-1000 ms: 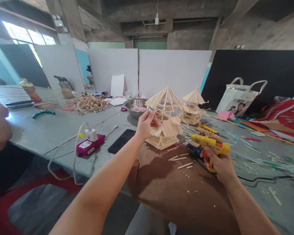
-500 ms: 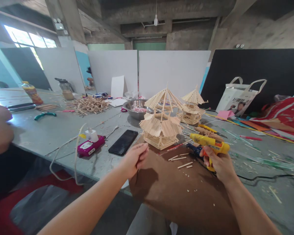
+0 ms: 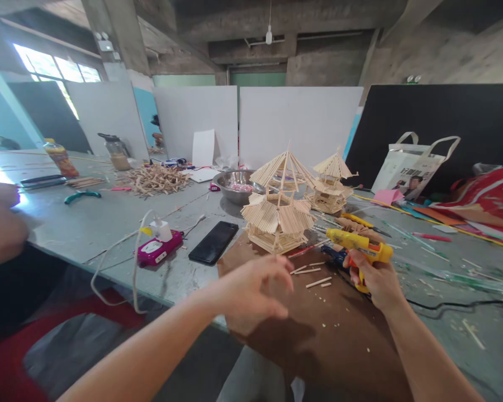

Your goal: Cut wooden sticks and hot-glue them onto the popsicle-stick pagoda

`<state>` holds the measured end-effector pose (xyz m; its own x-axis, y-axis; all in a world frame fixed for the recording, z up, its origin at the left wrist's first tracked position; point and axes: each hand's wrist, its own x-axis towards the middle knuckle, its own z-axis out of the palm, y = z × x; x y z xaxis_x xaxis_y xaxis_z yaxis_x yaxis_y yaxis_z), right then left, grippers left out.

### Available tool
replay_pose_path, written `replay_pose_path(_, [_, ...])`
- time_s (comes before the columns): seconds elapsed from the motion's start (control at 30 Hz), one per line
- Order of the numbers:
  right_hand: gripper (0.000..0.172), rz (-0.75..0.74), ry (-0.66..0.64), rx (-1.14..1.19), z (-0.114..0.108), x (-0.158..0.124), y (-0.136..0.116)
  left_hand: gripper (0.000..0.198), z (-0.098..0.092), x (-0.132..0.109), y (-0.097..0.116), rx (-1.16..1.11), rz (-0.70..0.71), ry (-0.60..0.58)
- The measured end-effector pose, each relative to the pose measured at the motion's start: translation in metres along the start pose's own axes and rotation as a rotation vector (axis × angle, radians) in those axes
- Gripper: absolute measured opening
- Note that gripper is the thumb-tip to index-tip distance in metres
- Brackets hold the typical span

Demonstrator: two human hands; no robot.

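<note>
My left hand (image 3: 255,287) hovers over the brown board (image 3: 339,346), fingers curved and apart, with nothing in it. Just beyond it stands a pagoda model made of thin wooden sticks (image 3: 279,215), its upper roof frame only partly covered. Several loose sticks (image 3: 318,282) lie on the board to the right of that hand. My right hand (image 3: 375,279) is wrapped round the handle of a yellow hot glue gun (image 3: 360,244), its nozzle pointing left toward the model. A second stick pagoda (image 3: 330,184) stands behind the first.
A black phone (image 3: 213,243) and a purple power strip (image 3: 159,248) with a white cable lie left. Farther back are a metal bowl (image 3: 235,187), a stick pile (image 3: 157,180) and teal pliers (image 3: 82,196). Another person's arm (image 3: 2,226) rests at far left. A white bag (image 3: 404,170) stands right.
My left hand has moved right and nearer to me, over the board, and its fingers have opened from a closed shape. My right hand keeps the glue gun in almost the same place.
</note>
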<state>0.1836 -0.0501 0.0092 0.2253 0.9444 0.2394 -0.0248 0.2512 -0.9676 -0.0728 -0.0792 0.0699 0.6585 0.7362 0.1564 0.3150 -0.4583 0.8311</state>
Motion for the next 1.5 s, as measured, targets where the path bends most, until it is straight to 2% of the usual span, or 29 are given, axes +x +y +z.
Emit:
replay_pose_path(0.17, [0.038, 0.018, 0.016, -0.045, 0.002, 0.0, -0.003, 0.02, -0.039, 0.058, -0.015, -0.459, -0.14, 0.639])
replay_pose_path(0.2, [0.038, 0.015, 0.018, -0.047, 0.002, 0.0, -0.003, 0.02, -0.044, 0.069, -0.02, -0.53, -0.168, 0.722])
replay_pose_path(0.27, [0.036, 0.012, 0.019, -0.054, 0.001, 0.001, -0.001, 0.019, -0.053, 0.085, -0.031, -0.558, -0.223, 0.802])
replay_pose_path(0.33, [0.035, 0.009, 0.012, -0.061, -0.001, 0.001, 0.001, 0.021, -0.061, 0.096, -0.039, -0.339, -0.173, 0.972])
replay_pose_path(0.4, [0.034, 0.007, -0.003, -0.082, -0.001, 0.001, 0.002, 0.028, -0.067, 0.103, -0.042, 0.014, -0.034, 1.149])
replay_pose_path(0.43, [0.034, 0.007, -0.007, -0.093, -0.001, 0.001, 0.003, 0.031, -0.07, 0.105, -0.043, 0.176, 0.034, 1.191])
replay_pose_path(0.53, [0.034, 0.017, -0.001, -0.106, 0.0, 0.001, 0.003, 0.035, -0.079, 0.114, -0.04, 0.47, 0.123, 1.166])
replay_pose_path(0.63, [0.034, 0.021, 0.007, -0.061, 0.001, 0.001, 0.003, 0.039, -0.088, 0.126, -0.037, 0.546, 0.113, 1.094])
replay_pose_path(0.8, [0.033, 0.008, -0.011, -0.051, 0.001, 0.001, 0.004, 0.043, -0.097, 0.141, -0.039, 0.506, 0.098, 0.977])
replay_pose_path(1.07, [0.035, -0.001, 0.003, -0.094, 0.0, 0.001, 0.005, 0.045, -0.101, 0.149, -0.037, 0.38, -0.015, 0.985])
replay_pose_path(1.27, [0.035, 0.001, -0.005, -0.099, 0.0, 0.0, 0.004, 0.049, -0.107, 0.155, -0.046, 0.216, -0.003, 0.987])
replay_pose_path(1.5, [0.034, -0.001, 0.002, -0.074, 0.001, 0.0, 0.003, 0.051, -0.11, 0.156, -0.048, 0.155, -0.012, 0.985])
